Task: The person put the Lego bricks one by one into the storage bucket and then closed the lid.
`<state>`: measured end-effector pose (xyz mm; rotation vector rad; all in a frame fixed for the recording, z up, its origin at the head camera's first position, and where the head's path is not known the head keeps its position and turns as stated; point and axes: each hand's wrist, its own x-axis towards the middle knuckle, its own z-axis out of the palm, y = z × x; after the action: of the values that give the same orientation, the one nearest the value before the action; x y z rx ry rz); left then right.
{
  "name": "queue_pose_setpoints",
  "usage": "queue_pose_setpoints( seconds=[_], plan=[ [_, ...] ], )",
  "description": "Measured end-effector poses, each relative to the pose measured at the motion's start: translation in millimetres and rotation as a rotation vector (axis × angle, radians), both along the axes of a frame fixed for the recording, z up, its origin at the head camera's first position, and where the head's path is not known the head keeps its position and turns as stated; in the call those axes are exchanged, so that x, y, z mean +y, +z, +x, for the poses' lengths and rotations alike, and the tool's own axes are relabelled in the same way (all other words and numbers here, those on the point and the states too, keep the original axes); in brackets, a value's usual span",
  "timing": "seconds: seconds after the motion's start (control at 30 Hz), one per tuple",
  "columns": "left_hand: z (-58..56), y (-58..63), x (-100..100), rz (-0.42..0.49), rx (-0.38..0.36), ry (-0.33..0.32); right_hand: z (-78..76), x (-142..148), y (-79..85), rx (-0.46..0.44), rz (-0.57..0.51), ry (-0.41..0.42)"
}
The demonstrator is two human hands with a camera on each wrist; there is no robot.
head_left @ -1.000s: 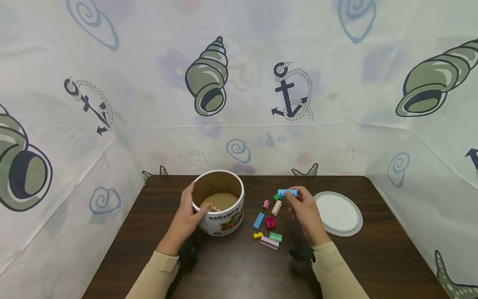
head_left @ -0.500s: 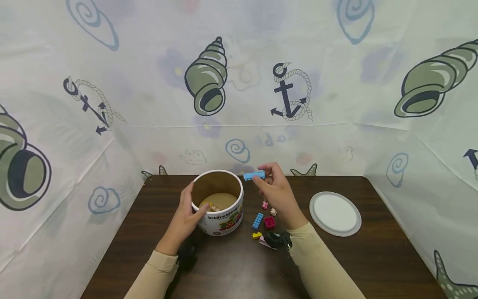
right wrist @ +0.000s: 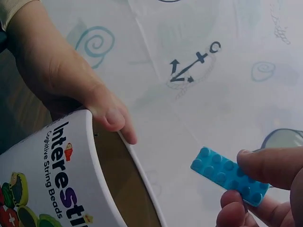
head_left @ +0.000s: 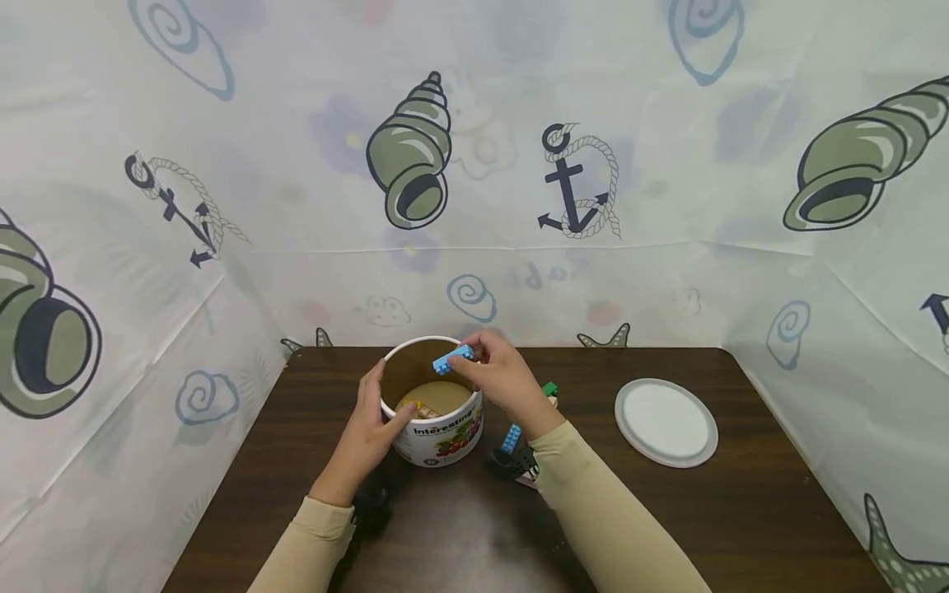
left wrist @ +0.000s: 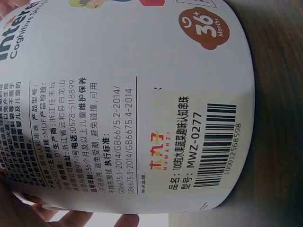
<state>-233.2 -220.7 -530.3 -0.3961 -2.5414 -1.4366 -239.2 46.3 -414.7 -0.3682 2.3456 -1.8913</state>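
Observation:
My right hand (head_left: 504, 375) pinches a light blue toy building brick (head_left: 453, 360) between thumb and fingers, over the mouth of a round white bucket (head_left: 439, 442). From the right wrist view, the brick's studs (right wrist: 222, 178) face the camera, and it is apart from the rim. On the bucket's left side my left hand (head_left: 371, 432) grips the rim, thumb hooked over the front edge. Small yellowish pieces (head_left: 421, 409) lie inside at the bottom, partly hidden by the thumb and front wall. The left wrist view is filled by the bucket's printed label (left wrist: 189, 142).
Under my right forearm lie more bricks, mostly hidden; a blue one (head_left: 511, 438) and a green one (head_left: 549, 389) show. A white round lid or plate (head_left: 666, 423) rests on the dark wooden table (head_left: 749, 511) at right. A printed cloth (head_left: 511, 206) closes off the back.
My right hand has carried the blue brick leftward, from beside the loose bricks to over the bucket's mouth. The left hand and bucket have stayed in place.

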Motion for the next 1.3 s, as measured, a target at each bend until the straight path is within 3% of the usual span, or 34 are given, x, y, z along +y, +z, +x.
queue_pose_setpoints(
  seconds=[0.3,0.53,1.3],
  plan=[
    [0.9,1.6,0.6,0.004,-0.005,-0.008,-1.1,-3.5,0.0,-0.011,-0.029,0.037],
    [0.4,-1.1,0.3,-0.007,0.007,0.000,5.0,2.2,-4.0,-0.004,-0.024,0.001],
    [-1.1,-2.4,-0.2,-0.006,0.007,0.006,23.2,34.5,-40.6,0.024,0.031,-0.012]
  ],
)
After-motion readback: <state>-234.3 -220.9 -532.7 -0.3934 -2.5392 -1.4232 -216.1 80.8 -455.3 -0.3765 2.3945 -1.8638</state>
